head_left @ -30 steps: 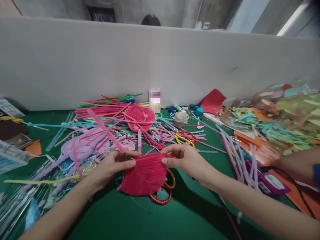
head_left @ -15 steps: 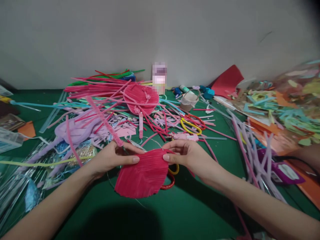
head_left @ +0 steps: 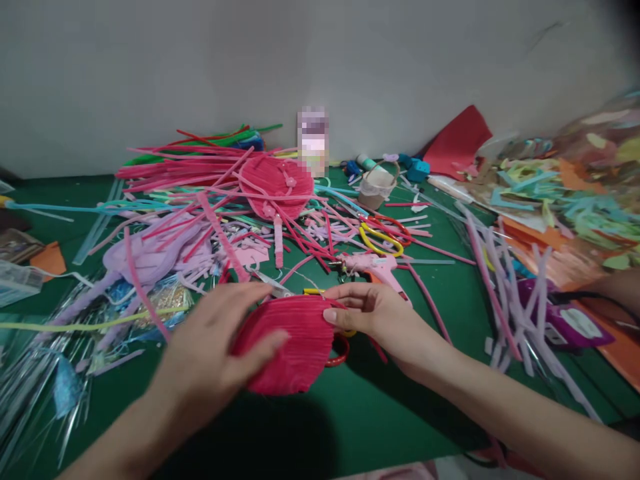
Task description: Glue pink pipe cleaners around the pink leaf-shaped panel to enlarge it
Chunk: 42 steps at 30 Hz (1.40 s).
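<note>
My right hand (head_left: 373,315) pinches the upper right edge of a round magenta ribbed piece made of pipe cleaners (head_left: 300,340). The piece hangs just above the green table (head_left: 380,413). My left hand (head_left: 215,353) is blurred and lies over the piece's left side, thumb on its front face. Under the piece lie red-handled scissors (head_left: 340,350). A pink glue gun (head_left: 380,267) lies just beyond my right hand. A second, similar magenta disc (head_left: 275,183) rests on the pile of pipe cleaners farther back.
Pink, red, lilac and green pipe cleaners (head_left: 190,200) cover the table's middle. Yellow and red scissors (head_left: 383,237) and a small cup (head_left: 375,190) lie behind. Cut paper scraps in clear bags (head_left: 565,193) fill the right; cellophane packs (head_left: 45,380) the left. A grey partition (head_left: 200,73) closes the back.
My left hand let go of the piece's top edge and slid down across its left face. The view tilted downward; the right hand keeps its pinch.
</note>
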{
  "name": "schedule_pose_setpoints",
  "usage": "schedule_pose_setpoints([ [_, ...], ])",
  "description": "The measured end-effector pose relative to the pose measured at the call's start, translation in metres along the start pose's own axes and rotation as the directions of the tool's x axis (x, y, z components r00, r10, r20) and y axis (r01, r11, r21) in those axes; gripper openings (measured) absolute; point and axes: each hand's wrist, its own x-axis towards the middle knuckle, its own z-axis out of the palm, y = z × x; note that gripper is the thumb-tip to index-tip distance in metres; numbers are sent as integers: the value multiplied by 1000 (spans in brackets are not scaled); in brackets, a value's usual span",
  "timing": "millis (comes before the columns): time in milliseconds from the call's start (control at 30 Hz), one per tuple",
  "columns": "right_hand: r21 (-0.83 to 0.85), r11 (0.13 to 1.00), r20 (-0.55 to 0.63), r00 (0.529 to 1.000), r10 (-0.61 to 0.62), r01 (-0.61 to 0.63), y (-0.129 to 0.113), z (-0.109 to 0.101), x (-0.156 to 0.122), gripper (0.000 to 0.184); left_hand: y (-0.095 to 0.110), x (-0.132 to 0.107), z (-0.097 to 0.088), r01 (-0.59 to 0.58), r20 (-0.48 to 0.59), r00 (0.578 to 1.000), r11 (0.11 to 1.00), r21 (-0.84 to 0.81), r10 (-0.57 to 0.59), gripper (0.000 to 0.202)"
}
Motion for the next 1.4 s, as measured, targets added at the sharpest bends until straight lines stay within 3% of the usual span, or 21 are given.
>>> schedule_pose_setpoints([
  [67,-1,1000,-17,1000,2,-2,2,3,-3,32,10,-8,22,-119,73,990,993,22,117,64],
  [200,-20,999,-45,999,30,-31,2,6,-7,37,16,-14,45,-138,22,990,987,79,137,60],
  [367,1,998,-59,996,61,-61,7,6,-9,36,22,-14,45,-154,-69,984,982,110,162,45],
  [600,-9,997,-53,996,77,-78,11,6,-9,36,26,-17,47,-142,-117,981,981,134,158,44],
  [833,-13,995,-66,993,96,-97,9,10,-10,34,31,-20,48,-168,8,986,985,47,168,50],
  [1267,-27,990,-65,989,133,-135,13,10,-8,38,32,-26,53,-155,56,987,988,25,153,59],
  [1400,-36,991,-67,989,129,-132,12,11,-9,37,33,-25,52,-145,54,988,989,16,144,52],
])
